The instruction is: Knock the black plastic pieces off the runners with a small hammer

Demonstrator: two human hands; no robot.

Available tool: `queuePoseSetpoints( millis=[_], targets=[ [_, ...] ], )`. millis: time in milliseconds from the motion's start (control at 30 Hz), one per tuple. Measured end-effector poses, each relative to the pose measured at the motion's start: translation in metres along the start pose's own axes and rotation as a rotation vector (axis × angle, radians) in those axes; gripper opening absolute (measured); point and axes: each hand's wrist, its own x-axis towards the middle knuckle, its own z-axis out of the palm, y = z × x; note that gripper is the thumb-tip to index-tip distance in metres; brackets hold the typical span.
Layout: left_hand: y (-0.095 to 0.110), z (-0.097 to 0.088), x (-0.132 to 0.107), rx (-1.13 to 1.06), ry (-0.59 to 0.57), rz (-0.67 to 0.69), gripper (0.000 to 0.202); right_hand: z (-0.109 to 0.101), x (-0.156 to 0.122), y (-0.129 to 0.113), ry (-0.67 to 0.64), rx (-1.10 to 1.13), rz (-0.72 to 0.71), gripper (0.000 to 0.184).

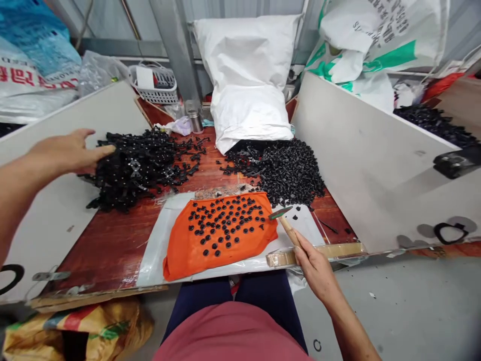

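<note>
Behind the orange cloth (pixel 221 235), propped upright against the back, a white sack (pixel 248 75); spilling from its foot, a heap of small black caps (pixel 289 173). To the left, a tangled pile of black plastic frames (pixel 139 165), spreading toward the middle of the bench. Further back, a white basket (pixel 156 82) and a small metal cup (pixel 194 120). On either side, pale slanted boards (pixel 361 150) walling in the work area; beyond the right one, more black parts and a printed bag (pixel 376 35). Nothing between the hands and the piles.

Left hand (pixel 71 150) stretched out, fingers loosely spread, fingertips resting on the near edge of the frame pile; not clenched on any piece as far as visible. Right hand (pixel 313 265) closed around the wooden handle of a small hammer (pixel 287 223), its head hovering just beside the right edge of the cloth.

Scattered across the orange cloth, many loose black buttons (pixel 225 223), lying flat and mostly apart. Under the cloth, a grey sheet (pixel 158 250) on a reddish wooden bench (pixel 108 245). Below the front edge, a grey concrete floor and a yellow patterned bag (pixel 75 326) at lower left. Red and dark blue clothing at the bottom of the view.
</note>
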Motion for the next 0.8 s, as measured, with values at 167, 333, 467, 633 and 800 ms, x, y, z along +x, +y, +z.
queuePoseSetpoints(
  millis=[167, 333, 467, 633, 800],
  targets=[
    [0.037, 0.037, 0.015, 0.317, 0.171, 0.209, 0.051, 0.01, 0.004, 0.016, -0.018, 0.041, -0.01, 0.051],
    [0.16, 0.131, -0.033, 0.058, 0.058, 0.965, 0.027, 0.013, 0.003, 0.017, -0.037, 0.03, 0.033, 0.051],
    [0.256, 0.189, -0.071, -0.018, -0.091, 1.047, 0.027, 0.014, -0.001, 0.01, -0.022, -0.042, 0.026, 0.05],
    [0.307, 0.228, -0.091, -0.061, -0.033, 0.939, 0.038, 0.017, -0.005, 0.006, 0.023, -0.034, -0.009, 0.049],
    [0.308, 0.225, -0.073, -0.175, -0.093, 0.931, 0.01, 0.018, -0.006, 0.006, 0.056, -0.037, -0.034, 0.048]
  ],
)
